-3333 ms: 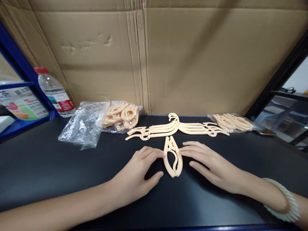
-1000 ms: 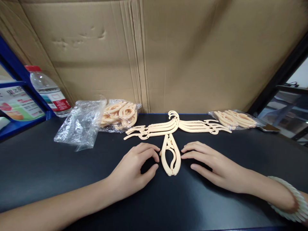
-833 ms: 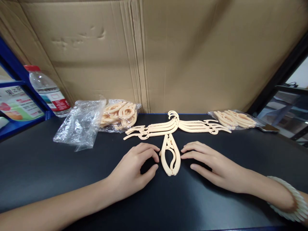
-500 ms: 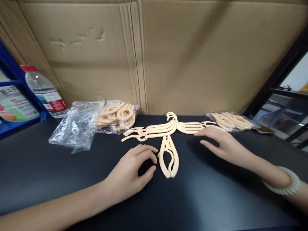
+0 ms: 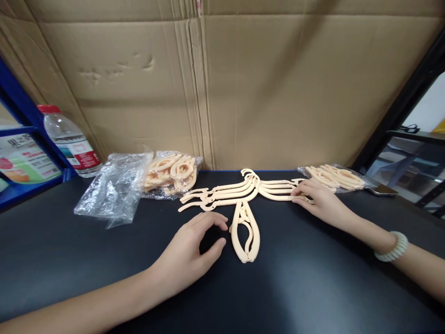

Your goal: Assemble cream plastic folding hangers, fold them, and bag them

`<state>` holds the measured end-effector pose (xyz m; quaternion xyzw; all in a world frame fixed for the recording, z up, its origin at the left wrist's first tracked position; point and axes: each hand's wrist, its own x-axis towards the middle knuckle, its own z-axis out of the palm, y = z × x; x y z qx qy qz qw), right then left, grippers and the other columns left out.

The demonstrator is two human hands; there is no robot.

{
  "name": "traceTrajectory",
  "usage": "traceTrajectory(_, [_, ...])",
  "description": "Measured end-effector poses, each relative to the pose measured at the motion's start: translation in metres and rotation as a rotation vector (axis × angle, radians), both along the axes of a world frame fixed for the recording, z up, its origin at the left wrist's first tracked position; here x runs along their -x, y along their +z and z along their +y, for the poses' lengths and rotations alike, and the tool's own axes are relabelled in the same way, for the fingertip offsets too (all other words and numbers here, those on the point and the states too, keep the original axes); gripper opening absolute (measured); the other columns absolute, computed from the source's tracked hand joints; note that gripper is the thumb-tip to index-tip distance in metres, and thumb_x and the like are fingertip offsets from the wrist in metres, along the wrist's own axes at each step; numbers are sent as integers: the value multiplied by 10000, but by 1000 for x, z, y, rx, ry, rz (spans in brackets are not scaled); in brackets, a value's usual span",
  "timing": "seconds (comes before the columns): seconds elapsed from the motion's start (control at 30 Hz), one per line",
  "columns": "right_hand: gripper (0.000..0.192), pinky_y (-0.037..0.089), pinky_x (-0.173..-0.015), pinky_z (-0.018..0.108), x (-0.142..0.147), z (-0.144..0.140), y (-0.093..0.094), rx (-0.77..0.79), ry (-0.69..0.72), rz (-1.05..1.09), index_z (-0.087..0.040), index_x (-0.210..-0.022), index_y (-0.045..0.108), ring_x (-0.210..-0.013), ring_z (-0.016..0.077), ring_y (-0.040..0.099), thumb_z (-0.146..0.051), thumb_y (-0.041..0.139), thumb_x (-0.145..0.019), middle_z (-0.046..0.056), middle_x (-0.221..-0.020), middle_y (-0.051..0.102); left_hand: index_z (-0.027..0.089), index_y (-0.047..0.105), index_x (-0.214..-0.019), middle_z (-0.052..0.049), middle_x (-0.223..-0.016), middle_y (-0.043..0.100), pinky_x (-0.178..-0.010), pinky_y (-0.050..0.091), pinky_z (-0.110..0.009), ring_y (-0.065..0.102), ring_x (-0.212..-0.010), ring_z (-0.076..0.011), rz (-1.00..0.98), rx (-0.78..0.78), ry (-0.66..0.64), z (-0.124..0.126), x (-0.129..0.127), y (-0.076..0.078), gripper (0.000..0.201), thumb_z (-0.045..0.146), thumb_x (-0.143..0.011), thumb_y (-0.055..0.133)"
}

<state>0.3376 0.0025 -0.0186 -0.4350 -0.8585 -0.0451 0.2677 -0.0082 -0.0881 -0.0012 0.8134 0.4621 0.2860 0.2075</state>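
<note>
two hands are over the black counter. the left hand rests palm down near the middle, fingers loosely curled and holding nothing, its fingertips just left of one folded hanger that lies alone, pointing near to far. the right hand is stretched to the far right, fingers extended flat and touching the right tip of the spread hangers; whether it pinches that tip or only presses on it cannot be told. those spread hangers lie stacked in one pile across the far middle, hooks together at the centre; about four show, though the exact count is hard to tell. one pale bracelet sits on the right wrist.

two bags hold more folded hangers: a left bag at the far left of centre and a right bag just beyond the right hand. one empty clear bag lies crumpled beside the left bag. one water bottle with a red cap stands at the far left by a blue shelf. one cardboard sheet stands behind the counter.
</note>
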Motion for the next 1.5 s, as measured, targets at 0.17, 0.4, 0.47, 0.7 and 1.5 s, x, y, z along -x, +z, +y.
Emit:
traceTrajectory(0.17, [205, 477, -683, 339, 3, -7, 7, 30, -47, 164, -204, -867, 577, -752, 203, 597, -382, 491, -922, 58, -833, 647, 196, 519, -1180, -86, -1164, 641, -1021, 444, -447, 599, -1106, -238, -289, 181, 63, 6, 1, -1, 341, 300, -856, 545])
traceTrajectory(0.4, [214, 474, -628, 319, 5, -15, 13, -104, -105, 324, -197, -890, 602, -719, 202, 620, -406, 555, -881, 50, -816, 664, 191, 413, -1339, -112, -1380, 523, -1099, 377, -409, 523, -1239, -251, -674, 479, 178, 11, 0, 4, 588, 357, -821, 637])
traceTrajectory(0.47, [186, 475, -622, 312, 8, -19, 14, -116, -60, 299, -198, -925, 615, -715, 197, 626, -372, 560, -886, 48, -824, 670, 233, 312, -1424, -99, -1469, 429, -1111, 357, -421, 510, -1256, -250, -735, 490, 224, 10, 1, 4, 682, 363, -836, 632])
traceTrajectory(0.7, [135, 480, -646, 269, 28, -41, 17, -159, 177, 156, -212, -1029, 603, -738, 155, 621, -189, 521, -924, 37, -870, 670, 323, 448, -1379, -53, -1489, 413, -1084, 381, -444, 455, -1299, -291, -515, 363, 4, 3, 3, 12, 661, 339, -773, 710])
traceTrajectory(1.5, [203, 517, -705, 280, 30, -46, 17, -225, 321, 62, -198, -1060, 616, -803, 165, 645, -103, 529, -903, 55, -907, 681, 319, 470, -1364, -34, -1410, 493, -1039, 406, -368, 505, -1238, -249, -446, 330, -76, -1, 4, 14, 609, 245, -793, 668])
